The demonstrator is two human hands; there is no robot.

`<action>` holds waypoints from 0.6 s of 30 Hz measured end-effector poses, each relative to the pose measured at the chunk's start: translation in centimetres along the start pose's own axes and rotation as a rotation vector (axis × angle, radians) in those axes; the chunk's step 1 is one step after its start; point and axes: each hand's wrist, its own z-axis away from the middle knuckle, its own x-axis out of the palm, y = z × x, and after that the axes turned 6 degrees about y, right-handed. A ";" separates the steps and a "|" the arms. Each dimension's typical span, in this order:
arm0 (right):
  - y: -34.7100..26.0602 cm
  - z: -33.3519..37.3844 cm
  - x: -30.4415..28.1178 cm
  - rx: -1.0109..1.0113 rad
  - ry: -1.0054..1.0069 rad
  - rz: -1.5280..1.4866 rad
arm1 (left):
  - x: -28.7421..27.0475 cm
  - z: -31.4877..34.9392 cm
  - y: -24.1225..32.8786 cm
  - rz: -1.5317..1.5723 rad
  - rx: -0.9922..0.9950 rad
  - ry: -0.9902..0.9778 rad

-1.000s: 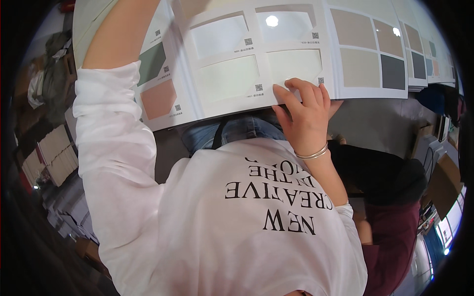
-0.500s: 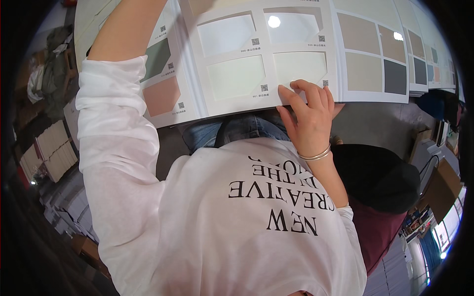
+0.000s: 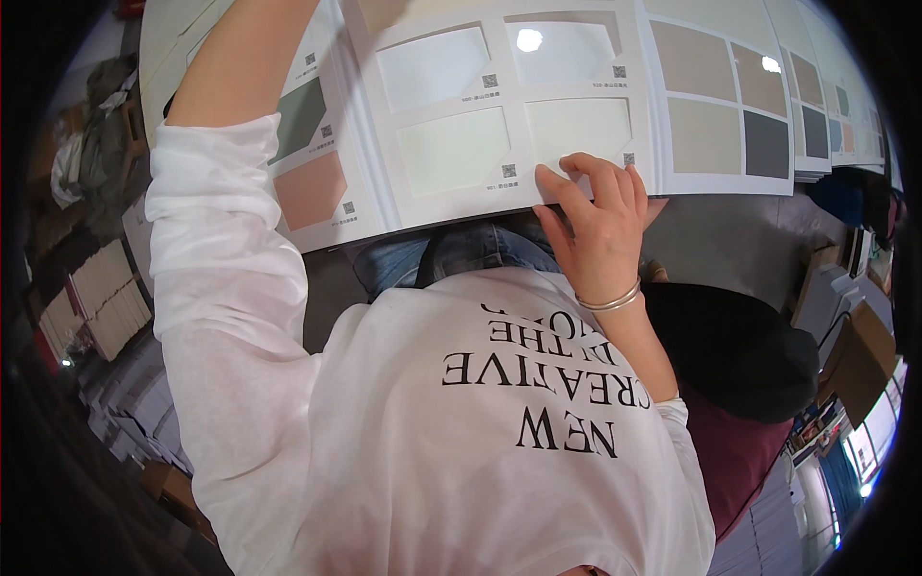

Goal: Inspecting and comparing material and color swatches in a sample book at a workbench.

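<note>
A colour sample book (image 3: 518, 144) lies spread before me, its white page framing several pale swatches. My right hand (image 3: 605, 235), a silver bangle at its wrist, rests at the page's lower right. Its bent, parted fingertips touch the lower edge of a whitish swatch (image 3: 579, 123), and its thumb is by the page's bottom edge. It holds nothing that I can see. My left forearm (image 3: 240, 62) reaches across the left page, and that hand is past the top of the picture. Beneath this arm show a grey-green swatch (image 3: 302, 123) and a salmon-pink swatch (image 3: 309, 190).
More sample sheets with beige and dark grey swatches (image 3: 766, 146) extend in a row to the right. A black rounded object (image 3: 735, 350) stands at my right side, with a cardboard box (image 3: 858, 363) beyond it. Stacked sheets (image 3: 108, 302) lie low on the left.
The book and my left arm appear shifted very slightly left in the picture. My right hand keeps nearly the same pose at the page's lower edge.
</note>
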 end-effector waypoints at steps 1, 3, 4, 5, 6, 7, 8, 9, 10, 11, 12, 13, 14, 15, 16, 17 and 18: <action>0.0 0.0 0.0 -0.003 0.004 0.000 | 0.0 0.0 -0.1 -0.001 0.018 0.009; 0.0 0.1 0.0 -0.003 0.009 0.004 | 0.1 -0.1 -0.2 0.001 0.026 0.004; 0.0 0.1 0.0 -0.005 0.014 0.007 | 0.1 -0.1 -0.2 0.002 0.033 -0.002; 0.0 0.2 0.1 -0.003 0.015 0.009 | 0.1 -0.1 -0.3 0.004 0.035 -0.002; 0.0 0.2 0.1 -0.001 0.018 0.013 | 0.2 -0.2 -0.4 0.015 0.037 -0.002; 0.0 0.2 0.2 0.001 0.022 0.016 | 0.2 -0.2 -0.5 0.027 0.040 -0.002; 0.1 0.2 0.3 0.004 0.024 0.020 | 0.2 -0.2 -0.6 0.031 0.042 -0.002; 0.1 0.2 0.5 0.002 0.031 0.021 | 0.2 -0.1 -0.5 0.003 0.052 0.017; 0.2 0.2 0.6 0.001 0.038 0.022 | 0.2 -0.1 -0.5 -0.025 0.061 0.036; 0.2 0.2 0.6 0.005 0.040 0.026 | 0.3 -0.1 -0.4 -0.020 0.065 0.036; 0.1 0.2 0.6 0.008 0.039 0.025 | 0.2 -0.1 -0.4 -0.018 0.056 0.030; 0.1 0.1 0.6 0.011 0.036 0.022 | 0.3 -0.1 -0.5 -0.015 0.046 0.024; 0.1 0.1 0.6 0.014 0.038 0.023 | 0.3 -0.1 -0.5 -0.014 0.049 0.023; 0.0 0.1 0.5 0.018 0.037 0.020 | 0.3 0.0 -0.5 -0.001 0.060 0.028; 0.0 0.1 0.5 0.022 0.036 0.016 | 0.4 -0.1 -0.5 0.012 0.071 0.033; 0.0 0.1 0.5 0.025 0.037 0.018 | 0.4 -0.1 -0.4 0.014 0.074 0.032; -0.1 0.1 0.5 0.031 0.030 0.013 | 0.2 0.0 -0.1 0.015 0.054 0.023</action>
